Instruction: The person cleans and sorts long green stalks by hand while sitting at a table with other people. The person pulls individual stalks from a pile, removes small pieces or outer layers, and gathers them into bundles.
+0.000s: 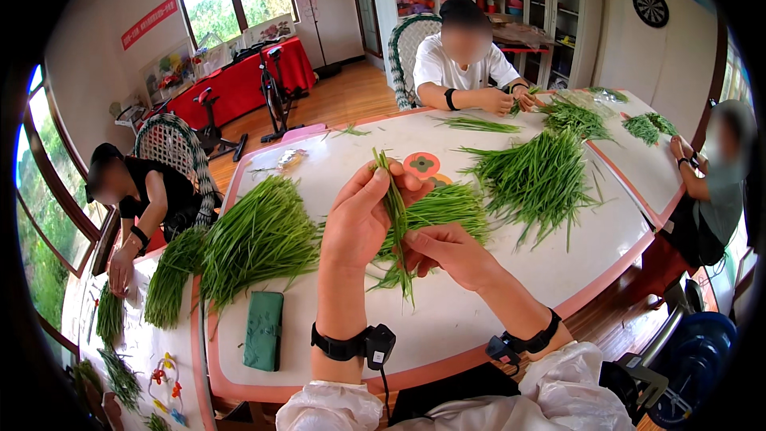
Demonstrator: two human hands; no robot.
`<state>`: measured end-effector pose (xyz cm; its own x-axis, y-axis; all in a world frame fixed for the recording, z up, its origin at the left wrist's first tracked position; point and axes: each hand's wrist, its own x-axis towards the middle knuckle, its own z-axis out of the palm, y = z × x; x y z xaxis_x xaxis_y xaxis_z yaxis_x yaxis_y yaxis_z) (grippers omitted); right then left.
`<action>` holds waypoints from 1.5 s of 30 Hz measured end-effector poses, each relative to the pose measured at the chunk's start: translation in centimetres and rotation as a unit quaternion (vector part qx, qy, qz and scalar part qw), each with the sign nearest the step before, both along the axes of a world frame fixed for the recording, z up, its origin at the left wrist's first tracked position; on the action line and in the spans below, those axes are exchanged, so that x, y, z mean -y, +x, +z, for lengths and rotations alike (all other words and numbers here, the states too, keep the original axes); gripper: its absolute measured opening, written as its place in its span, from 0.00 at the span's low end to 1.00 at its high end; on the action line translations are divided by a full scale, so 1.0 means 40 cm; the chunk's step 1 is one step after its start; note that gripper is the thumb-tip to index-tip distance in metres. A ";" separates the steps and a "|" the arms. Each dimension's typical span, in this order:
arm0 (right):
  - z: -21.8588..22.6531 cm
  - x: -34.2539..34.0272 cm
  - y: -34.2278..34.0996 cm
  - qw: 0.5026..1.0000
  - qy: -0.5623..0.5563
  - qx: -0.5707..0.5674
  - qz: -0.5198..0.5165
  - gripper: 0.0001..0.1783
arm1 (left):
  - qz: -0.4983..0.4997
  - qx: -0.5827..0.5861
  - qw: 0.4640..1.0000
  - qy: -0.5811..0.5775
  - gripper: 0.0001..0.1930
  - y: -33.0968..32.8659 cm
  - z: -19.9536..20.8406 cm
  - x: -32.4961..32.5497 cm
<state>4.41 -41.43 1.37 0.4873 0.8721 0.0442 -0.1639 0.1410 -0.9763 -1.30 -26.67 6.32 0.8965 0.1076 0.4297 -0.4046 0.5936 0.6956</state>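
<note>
My left hand [357, 211] is raised over the middle of the table, its fingers closed round a thin bunch of long green grass blades [396, 227]. The bunch hangs nearly upright, with short tips above my thumb. Lower down, my right hand [451, 251] pinches the same bunch between thumb and fingers. Behind it lies a loose pile of the same grass [447, 209], partly hidden by my hands. A larger heap of grass [259, 239] spreads to the left, and another heap [538, 175] to the right.
A green phone case [263, 330] lies near the table's [335, 343] front edge. People work with grass at the far side, left and right. A small clear packet [292, 160] and a round flower-patterned mat [421, 164] lie farther back. A blue bucket-like object [702, 367] stands at lower right.
</note>
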 end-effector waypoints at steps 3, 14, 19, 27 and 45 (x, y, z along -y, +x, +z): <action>-0.002 -0.007 0.000 0.999 0.020 -0.027 0.013 0.19 | -0.018 0.009 1.000 -0.002 0.09 0.003 -0.003 -0.003; 0.006 -0.016 0.003 0.996 0.064 0.018 -0.067 0.16 | -0.038 0.016 0.999 -0.003 0.09 0.004 -0.010 -0.010; 0.009 0.006 0.006 0.975 0.026 0.150 -0.162 0.15 | -0.033 0.019 0.999 -0.006 0.10 0.004 -0.008 -0.012; 0.032 0.035 0.002 0.972 0.046 0.161 -0.167 0.15 | 0.130 -0.076 0.978 0.145 0.11 -0.004 0.001 -0.016; 0.013 0.000 0.024 0.977 0.043 0.154 -0.139 0.20 | 0.280 -0.094 0.894 0.338 0.11 0.006 -0.010 0.014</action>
<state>5.38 -41.44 1.89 0.6576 0.6938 0.2935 0.1919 0.2226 -0.9559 -1.04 -27.24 5.93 0.8463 0.3345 0.4145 -0.3455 -0.2475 0.9052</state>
